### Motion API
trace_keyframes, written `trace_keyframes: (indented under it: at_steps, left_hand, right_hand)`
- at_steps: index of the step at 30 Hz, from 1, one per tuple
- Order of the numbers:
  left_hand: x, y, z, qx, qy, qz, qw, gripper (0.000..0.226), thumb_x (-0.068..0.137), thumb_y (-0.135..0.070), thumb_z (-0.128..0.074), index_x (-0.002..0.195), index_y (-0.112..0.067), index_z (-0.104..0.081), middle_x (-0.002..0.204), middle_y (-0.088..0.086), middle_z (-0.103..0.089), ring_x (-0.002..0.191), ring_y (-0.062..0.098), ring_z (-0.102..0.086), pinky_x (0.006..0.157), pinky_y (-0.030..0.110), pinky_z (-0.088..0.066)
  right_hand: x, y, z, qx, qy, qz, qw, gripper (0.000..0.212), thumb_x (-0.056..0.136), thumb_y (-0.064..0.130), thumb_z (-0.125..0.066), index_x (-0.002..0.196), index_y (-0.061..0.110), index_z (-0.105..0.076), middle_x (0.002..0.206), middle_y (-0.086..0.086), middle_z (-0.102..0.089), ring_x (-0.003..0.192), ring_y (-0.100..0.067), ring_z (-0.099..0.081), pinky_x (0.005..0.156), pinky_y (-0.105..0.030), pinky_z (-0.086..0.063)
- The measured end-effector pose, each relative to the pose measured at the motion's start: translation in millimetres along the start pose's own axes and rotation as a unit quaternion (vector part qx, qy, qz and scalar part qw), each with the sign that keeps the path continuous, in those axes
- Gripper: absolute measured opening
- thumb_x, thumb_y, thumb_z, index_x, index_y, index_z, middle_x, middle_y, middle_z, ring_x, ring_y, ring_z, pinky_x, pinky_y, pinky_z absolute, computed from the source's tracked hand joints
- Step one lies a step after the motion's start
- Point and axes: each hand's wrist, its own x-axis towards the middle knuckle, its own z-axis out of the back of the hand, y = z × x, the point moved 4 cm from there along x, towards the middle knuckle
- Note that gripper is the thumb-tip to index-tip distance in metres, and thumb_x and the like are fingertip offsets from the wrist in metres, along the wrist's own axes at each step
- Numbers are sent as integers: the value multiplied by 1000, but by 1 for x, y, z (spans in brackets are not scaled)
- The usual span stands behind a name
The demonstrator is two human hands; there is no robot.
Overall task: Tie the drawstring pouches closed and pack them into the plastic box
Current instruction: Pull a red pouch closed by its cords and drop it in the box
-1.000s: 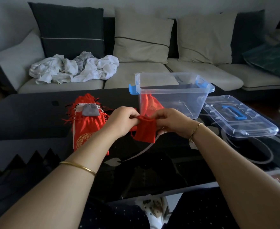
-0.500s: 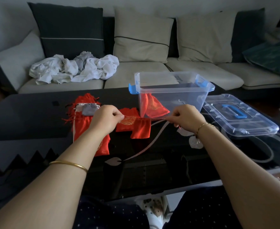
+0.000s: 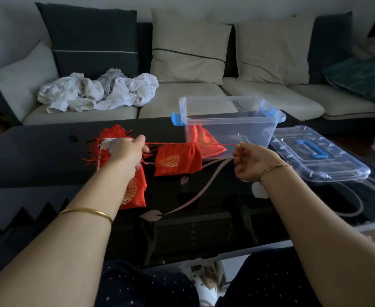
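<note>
- Now, left hand [image 3: 129,151] and right hand [image 3: 251,161] each pinch an end of the red drawstring [image 3: 168,143], drawn taut between them.
- Red pouch [image 3: 177,159], mouth gathered, sits midway, just before the plastic box [image 3: 230,120] holding another pouch [image 3: 204,140].
- Risk: an uneven tug could slip a cord free, leaving the mouth loose.

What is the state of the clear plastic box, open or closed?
Open. The box has no lid on; its lid lies flat on the table to its right.
</note>
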Motion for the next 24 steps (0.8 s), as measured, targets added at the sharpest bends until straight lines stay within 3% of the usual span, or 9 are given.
trace_keyframes:
  at_steps: [3, 6, 8, 10, 14, 18, 21, 24]
  left_hand:
    - [-2, 0, -6, -224, 20, 141, 964, 32, 94, -29, -56, 67, -12, -52, 38, -7, -35, 32, 6, -25, 43, 19, -25]
    - [-7, -12, -13, -297, 44, 107, 948, 33, 95, -33, -53, 67, -16, -51, 58, -6, -48, 50, 5, -43, 53, 20, -37]
    - [-13, -21, -18, -311, 98, 47, 944, 36, 97, -35, -48, 65, -18, -49, 82, -5, -64, 79, 6, -59, 70, 23, -44]
    - [-24, -31, -27, -304, 174, 1, 937, 38, 99, -36, -41, 66, -19, -49, 88, -6, -70, 89, 7, -64, 77, 26, -44]
    - [-41, -37, -43, -217, 266, -31, 939, 24, 96, -26, -49, 85, -12, -65, 63, -6, -66, 55, 4, -60, 63, 21, -42]
    - [-46, -32, -53, -93, 306, -96, 943, 15, 85, -12, -66, 98, -7, -69, 65, -4, -64, 52, 3, -54, 61, 20, -40]
    - [-47, -33, -56, -39, 307, -133, 942, 7, 84, -15, -67, 86, -9, -69, 50, -9, -60, 48, 1, -52, 56, 19, -38]
    - [-46, -32, -58, -49, 299, -121, 945, 12, 84, -20, -67, 83, -8, -69, 52, -9, -58, 51, 6, -47, 55, 20, -40]
  right_hand:
    - [6, -2, 3, 48, -42, -8, 998, 36, 94, 24, -49, 58, 19, -52, 57, 8, -50, 52, -5, -37, 51, -18, -25]
    - [8, 3, 1, -19, -54, 66, 996, 32, 92, 24, -48, 61, 20, -53, 51, 6, -52, 49, -6, -38, 42, -16, -26]
    - [0, 13, -4, -78, -58, 154, 983, 28, 91, 23, -52, 63, 18, -55, 60, 3, -55, 50, -7, -42, 39, -16, -28]
    - [-14, 22, -14, -124, -47, 248, 960, 27, 91, 24, -56, 66, 16, -59, 66, 1, -59, 55, -8, -48, 46, -18, -33]
    - [-44, 29, -52, -220, 15, 374, 901, 31, 90, 25, -57, 61, 18, -65, 64, 5, -62, 60, -7, -51, 56, -21, -39]
    - [-61, 22, -77, -293, 66, 417, 858, 32, 91, 25, -56, 61, 18, -65, 64, 7, -62, 56, 1, -53, 57, -14, -42]
    - [-65, 17, -83, -300, 88, 405, 859, 33, 94, 28, -53, 66, 15, -65, 65, 3, -61, 59, -6, -55, 61, -23, -46]
    - [-60, 14, -77, -252, 85, 339, 903, 41, 98, 36, -41, 72, 14, -63, 69, 0, -62, 62, -11, -57, 61, -26, -46]
